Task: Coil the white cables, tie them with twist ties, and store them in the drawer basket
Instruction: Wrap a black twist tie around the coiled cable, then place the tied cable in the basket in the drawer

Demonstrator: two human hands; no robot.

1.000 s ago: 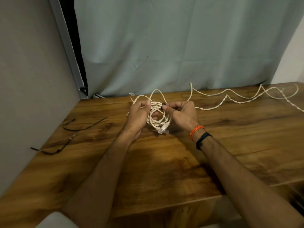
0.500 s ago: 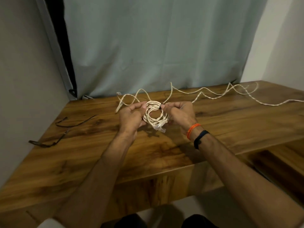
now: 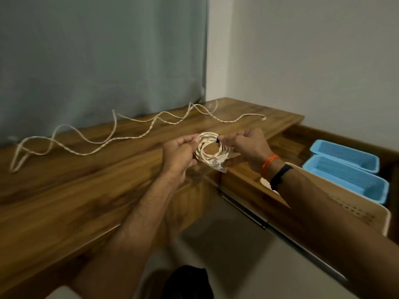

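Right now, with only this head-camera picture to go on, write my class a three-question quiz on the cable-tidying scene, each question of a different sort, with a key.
1. True or false: the coiled cable is held by both hands.
2. Multiple choice: the loose cable lies A) in a blue basket, B) stretched along the wooden table, C) on the floor.
3. Short answer: what colour are the two baskets in the open drawer on the right?

Key: 1 true, the left hand and right hand grip opposite sides. 2 B. 3 blue.
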